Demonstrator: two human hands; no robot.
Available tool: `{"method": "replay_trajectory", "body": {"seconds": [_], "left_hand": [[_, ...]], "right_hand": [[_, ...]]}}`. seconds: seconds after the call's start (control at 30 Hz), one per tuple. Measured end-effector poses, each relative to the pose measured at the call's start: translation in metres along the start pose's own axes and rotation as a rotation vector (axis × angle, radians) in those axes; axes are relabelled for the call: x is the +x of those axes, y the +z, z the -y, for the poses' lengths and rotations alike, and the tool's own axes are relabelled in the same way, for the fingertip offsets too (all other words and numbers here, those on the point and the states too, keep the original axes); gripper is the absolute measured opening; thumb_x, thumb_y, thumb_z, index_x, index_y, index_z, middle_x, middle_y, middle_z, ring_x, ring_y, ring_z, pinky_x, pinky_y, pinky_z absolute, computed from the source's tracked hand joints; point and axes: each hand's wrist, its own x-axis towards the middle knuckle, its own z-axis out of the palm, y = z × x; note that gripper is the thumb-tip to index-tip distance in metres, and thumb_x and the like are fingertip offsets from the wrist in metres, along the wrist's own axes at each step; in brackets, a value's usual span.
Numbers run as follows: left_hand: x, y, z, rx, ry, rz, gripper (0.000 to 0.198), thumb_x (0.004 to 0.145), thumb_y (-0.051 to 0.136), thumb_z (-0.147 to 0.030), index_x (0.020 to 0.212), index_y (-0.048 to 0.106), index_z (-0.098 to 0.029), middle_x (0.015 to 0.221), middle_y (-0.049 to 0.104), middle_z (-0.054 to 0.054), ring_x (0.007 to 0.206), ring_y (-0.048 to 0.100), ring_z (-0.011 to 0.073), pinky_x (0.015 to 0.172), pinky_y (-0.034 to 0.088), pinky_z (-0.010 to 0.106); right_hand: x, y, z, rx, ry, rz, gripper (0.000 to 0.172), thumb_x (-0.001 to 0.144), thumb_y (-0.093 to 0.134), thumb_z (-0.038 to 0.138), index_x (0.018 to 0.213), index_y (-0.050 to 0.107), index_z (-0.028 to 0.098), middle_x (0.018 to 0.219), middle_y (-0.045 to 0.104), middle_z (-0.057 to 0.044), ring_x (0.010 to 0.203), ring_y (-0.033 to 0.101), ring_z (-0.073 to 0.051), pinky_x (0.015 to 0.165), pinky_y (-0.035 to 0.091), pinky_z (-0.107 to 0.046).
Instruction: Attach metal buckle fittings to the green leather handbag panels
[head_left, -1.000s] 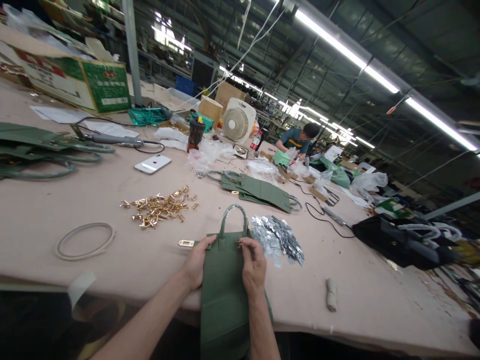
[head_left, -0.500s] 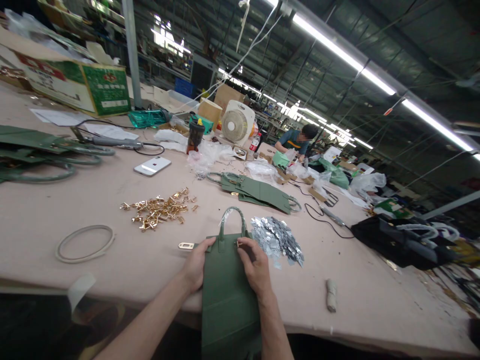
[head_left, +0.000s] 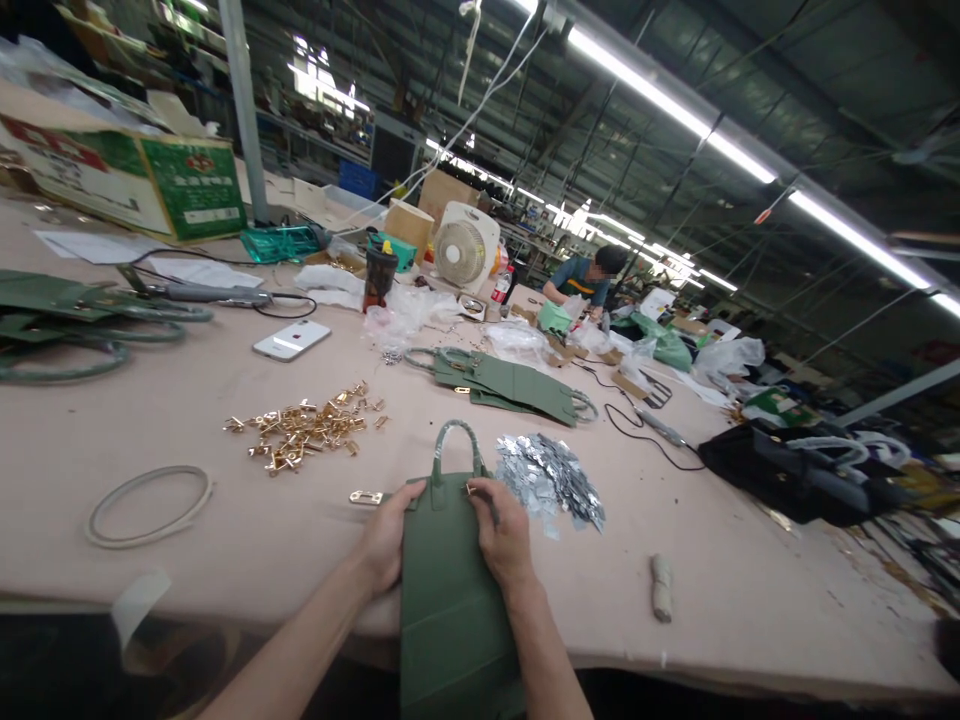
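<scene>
A green handbag panel (head_left: 450, 590) with a looped handle (head_left: 455, 432) at its top hangs over the table's near edge between my hands. My left hand (head_left: 386, 535) grips its upper left edge, thumb on the front. Just beyond that thumb a strap with a gold metal plate (head_left: 366, 497) sticks out to the left. At the upper right corner my right hand (head_left: 501, 525) is closed, with a small gold fitting (head_left: 471, 489) at its fingertips against the panel. Right of the handle lies a heap of thin silver metal plates (head_left: 551, 478); to the left is a pile of gold fittings (head_left: 307, 430).
More green bag pieces lie beyond (head_left: 510, 385) and at far left (head_left: 67, 310). Also on the table are a phone (head_left: 291, 340), a pale ring (head_left: 150, 507), a small grey roll (head_left: 661, 588), a black bag (head_left: 787, 470) and a fan (head_left: 465, 250). Another person (head_left: 581, 280) sits across.
The view has shifted slightly, moving the table things a little leftward. My right fingers have curled in more at the panel's corner; my left hand keeps its hold.
</scene>
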Motion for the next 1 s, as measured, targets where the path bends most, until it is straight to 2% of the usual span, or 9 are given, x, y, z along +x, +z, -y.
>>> {"method": "replay_trajectory", "body": {"seconds": [0.27,0.53,0.7,0.87,1.0], "left_hand": [[0.000,-0.002,0.004,0.097,0.030,-0.047,0.033,0.096,0.055,-0.034,0.094,0.076,-0.008,0.086,0.082,0.016,0.073,0.079,0.0281,0.074,0.065,0.040],[0.003,0.000,0.005,0.073,0.039,-0.057,0.031,0.097,0.057,-0.032,0.097,0.075,-0.008,0.089,0.082,0.017,0.074,0.079,0.0286,0.077,0.065,0.042],[0.005,-0.001,0.009,0.103,0.102,-0.104,0.025,0.096,0.060,-0.029,0.092,0.075,-0.009,0.085,0.082,0.015,0.070,0.078,0.0257,0.072,0.065,0.037],[0.005,0.000,0.011,0.154,0.122,-0.091,0.023,0.095,0.062,-0.027,0.094,0.075,-0.009,0.086,0.082,0.014,0.071,0.078,0.0246,0.074,0.065,0.036],[0.010,-0.006,0.014,0.199,0.166,-0.067,0.022,0.091,0.068,-0.030,0.095,0.076,-0.010,0.087,0.082,0.012,0.073,0.078,0.0234,0.075,0.063,0.033]], "right_hand": [[-0.001,-0.001,0.000,0.032,-0.075,0.014,0.030,0.100,0.056,0.016,0.118,0.076,0.030,0.113,0.079,-0.005,0.107,0.074,-0.022,0.097,0.061,-0.039],[-0.004,-0.003,0.000,0.040,-0.102,0.044,0.034,0.102,0.054,0.016,0.120,0.077,0.034,0.118,0.079,-0.004,0.113,0.074,-0.022,0.102,0.061,-0.041],[-0.007,-0.006,-0.006,0.006,-0.115,0.071,0.033,0.100,0.060,0.017,0.124,0.076,0.035,0.120,0.079,-0.003,0.112,0.075,-0.022,0.102,0.061,-0.040],[-0.008,-0.010,-0.011,-0.038,-0.161,0.098,0.034,0.100,0.061,0.017,0.123,0.076,0.036,0.121,0.079,-0.002,0.112,0.075,-0.021,0.103,0.061,-0.041],[-0.007,-0.009,-0.015,-0.028,-0.166,0.092,0.031,0.100,0.061,0.016,0.120,0.077,0.034,0.117,0.080,-0.002,0.110,0.076,-0.021,0.100,0.062,-0.039]]}}
